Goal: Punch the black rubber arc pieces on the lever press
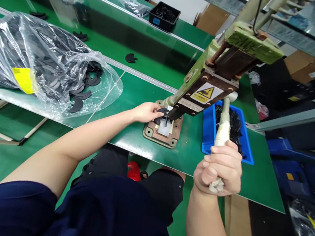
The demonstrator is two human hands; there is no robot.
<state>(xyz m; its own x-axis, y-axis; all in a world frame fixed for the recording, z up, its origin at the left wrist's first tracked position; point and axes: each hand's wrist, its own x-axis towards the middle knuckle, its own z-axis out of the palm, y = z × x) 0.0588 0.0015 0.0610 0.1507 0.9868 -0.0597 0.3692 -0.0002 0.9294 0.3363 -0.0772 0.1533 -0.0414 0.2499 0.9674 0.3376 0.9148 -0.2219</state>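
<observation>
A green hand press [197, 66] with a yellow warning label stands on the green bench, its base plate [149, 133] near the front edge. My left hand [147, 112] pinches a black curved part [160, 115] at the press base, under the ram. My right hand [223, 168] is wrapped round the taped lever handle [223, 130] of the press, right of the base. To the left lies a clear plastic bag [32, 54] with many black curved parts, some spilling from its mouth [82, 94].
Behind the lever is a blue bin [207, 132] of black parts. Loose black parts [130, 57] lie on the green surface behind a metal rail. Further back are a black bin [164, 16] and a clear bag [134, 7]. A metal shelf [310, 36] hangs at upper right.
</observation>
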